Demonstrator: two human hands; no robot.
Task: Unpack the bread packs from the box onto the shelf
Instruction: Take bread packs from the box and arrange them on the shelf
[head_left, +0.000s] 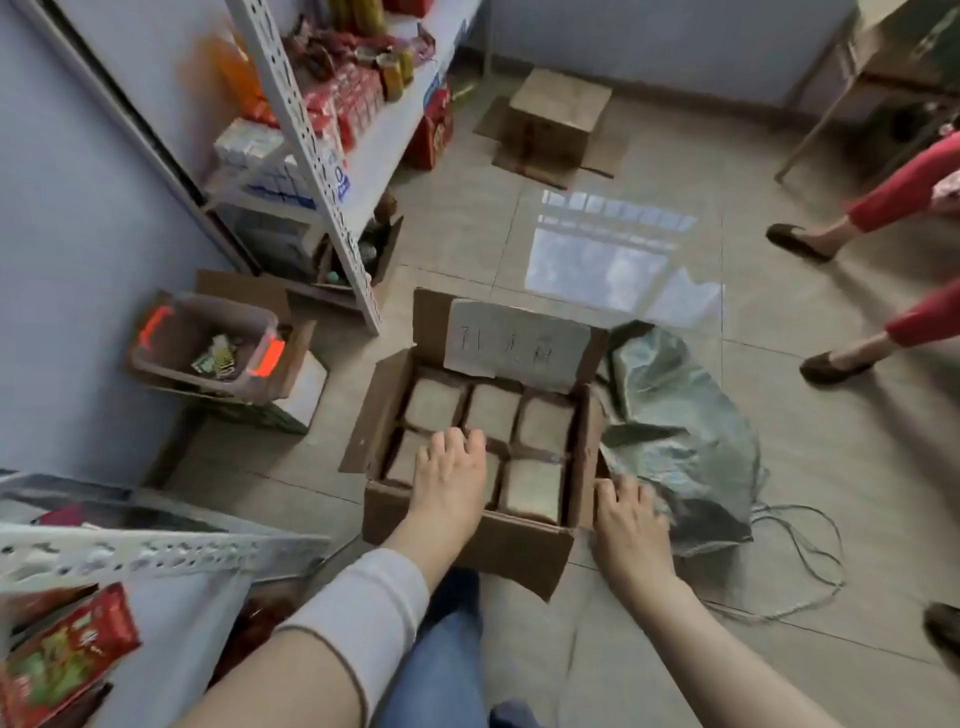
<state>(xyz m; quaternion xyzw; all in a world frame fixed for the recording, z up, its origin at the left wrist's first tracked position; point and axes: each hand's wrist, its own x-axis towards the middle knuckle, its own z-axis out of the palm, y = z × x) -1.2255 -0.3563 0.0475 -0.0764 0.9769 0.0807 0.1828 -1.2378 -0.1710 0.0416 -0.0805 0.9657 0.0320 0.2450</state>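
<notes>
Bread packs (492, 415), five showing, under my straight, close-set left fingers (457, 441) in one cardboard box (467, 540); right fingers (618, 491), spread, touch its wall beside one green sack (670, 415).

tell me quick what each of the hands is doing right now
Left hand: open, fingers straight over the bread packs in the box.
Right hand: open, at the box's right flap, holding nothing.

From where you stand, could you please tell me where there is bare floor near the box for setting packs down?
Bare tile lies beyond the box, up to the far carton, and left of it, before the clear bin. Right is crowded: the green sack lies against the box, with a cord trailing beyond.
</notes>
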